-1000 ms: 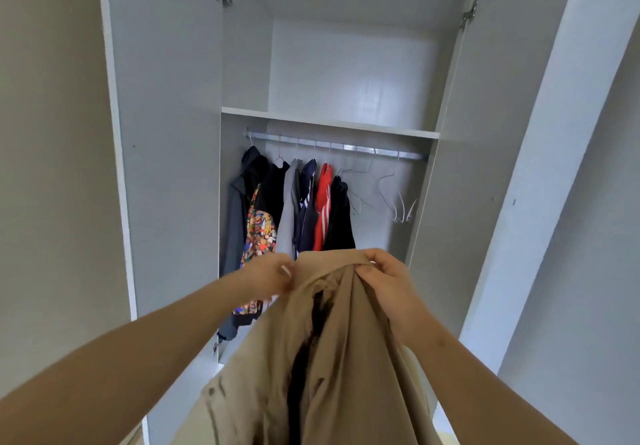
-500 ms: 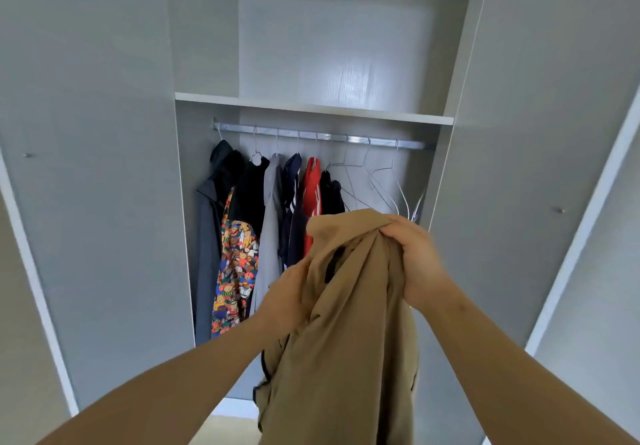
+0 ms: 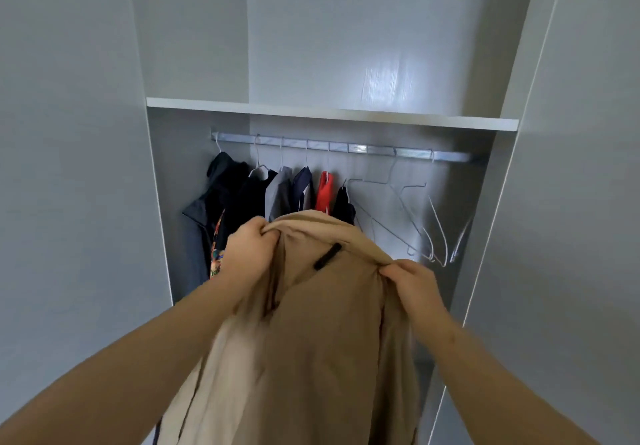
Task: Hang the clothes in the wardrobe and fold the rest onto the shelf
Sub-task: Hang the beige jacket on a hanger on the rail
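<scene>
both hands gripped the tan coat [image 3: 311,323] by its collar, left hand [image 3: 249,254] and right hand [image 3: 412,282] bunching fabric (black loop between them), before the wardrobe rail [image 3: 346,147], below the shelf [image 3: 332,114].

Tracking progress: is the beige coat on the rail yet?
No: left hand and right hand grip the beige coat below the rail.

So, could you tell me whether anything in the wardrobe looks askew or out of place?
Only the empty wire hangers at the right end of the rail: they hang tilted and crossed, while the hung clothes sit straight. Nothing looks damaged.
</scene>
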